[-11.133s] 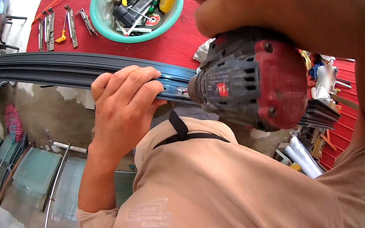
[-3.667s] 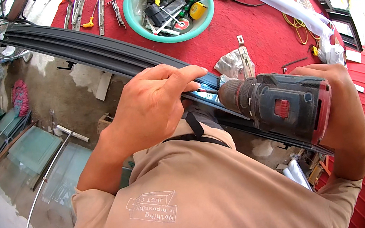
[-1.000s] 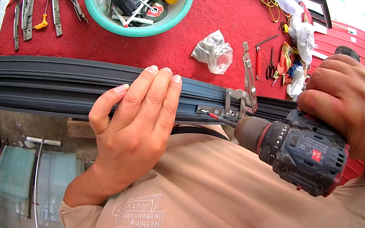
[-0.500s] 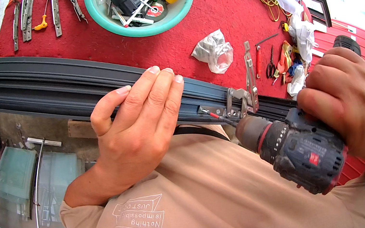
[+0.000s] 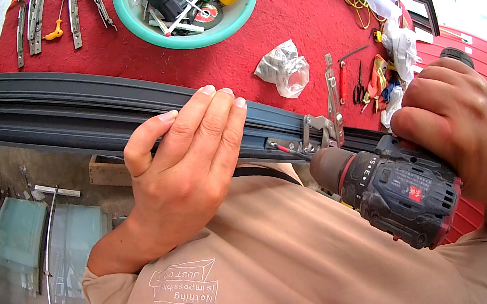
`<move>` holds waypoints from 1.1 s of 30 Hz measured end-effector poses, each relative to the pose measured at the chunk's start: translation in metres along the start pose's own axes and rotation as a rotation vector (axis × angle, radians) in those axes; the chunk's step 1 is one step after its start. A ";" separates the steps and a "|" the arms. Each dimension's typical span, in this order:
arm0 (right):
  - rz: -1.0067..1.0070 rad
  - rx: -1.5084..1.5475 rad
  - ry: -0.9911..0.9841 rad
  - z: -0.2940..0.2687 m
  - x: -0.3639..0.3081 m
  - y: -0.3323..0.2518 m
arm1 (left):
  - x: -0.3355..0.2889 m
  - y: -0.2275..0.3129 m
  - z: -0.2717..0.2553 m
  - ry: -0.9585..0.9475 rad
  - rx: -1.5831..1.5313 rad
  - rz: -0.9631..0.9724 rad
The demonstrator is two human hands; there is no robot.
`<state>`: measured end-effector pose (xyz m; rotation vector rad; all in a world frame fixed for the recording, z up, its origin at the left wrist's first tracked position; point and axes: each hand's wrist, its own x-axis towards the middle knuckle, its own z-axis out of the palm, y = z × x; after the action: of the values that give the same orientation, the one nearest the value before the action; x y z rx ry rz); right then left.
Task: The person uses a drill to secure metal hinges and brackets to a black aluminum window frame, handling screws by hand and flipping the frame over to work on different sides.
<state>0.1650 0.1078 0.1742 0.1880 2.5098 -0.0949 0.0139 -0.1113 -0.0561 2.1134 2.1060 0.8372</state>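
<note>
My left hand (image 5: 183, 162) grips the dark metal profile (image 5: 64, 95), its fingers laid across the top and its thumb hidden. The profile runs in front of my body, from far left toward the right. My right hand (image 5: 455, 114) is closed round the handle of a black and red cordless drill (image 5: 399, 186), which points left. A long bit (image 5: 287, 149) with a red band reaches from the chuck to a metal hinge arm (image 5: 316, 129) on the profile. Where the bit's tip meets the metal is too small to tell. Another slotted arm of the hinge (image 5: 333, 97) sticks up.
A turquoise basin (image 5: 126, 23) of tools stands on the red cloth (image 5: 202, 65). A clear plastic bag (image 5: 287, 69), metal hinges (image 5: 35, 26) and a yellow-handled hex key (image 5: 54, 34) lie about. Pliers (image 5: 359, 86) and gloves rest at right, glass panes (image 5: 16, 231) at lower left.
The drill has tipped slightly, its body moving up a little and its chuck slightly left. My left hand stays nearly in place on the profile.
</note>
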 end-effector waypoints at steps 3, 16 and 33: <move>0.000 -0.004 -0.019 -0.003 0.001 -0.002 | 0.001 0.001 0.000 0.001 -0.006 0.000; -0.064 -0.001 0.043 0.006 0.000 0.009 | 0.003 0.004 -0.003 0.014 -0.044 -0.036; -0.368 -0.116 0.334 -0.005 0.036 0.042 | 0.004 0.007 -0.008 0.001 -0.018 -0.051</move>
<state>0.1403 0.1542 0.1561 -0.3348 2.8454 -0.0710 0.0172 -0.1111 -0.0452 2.0417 2.1350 0.8488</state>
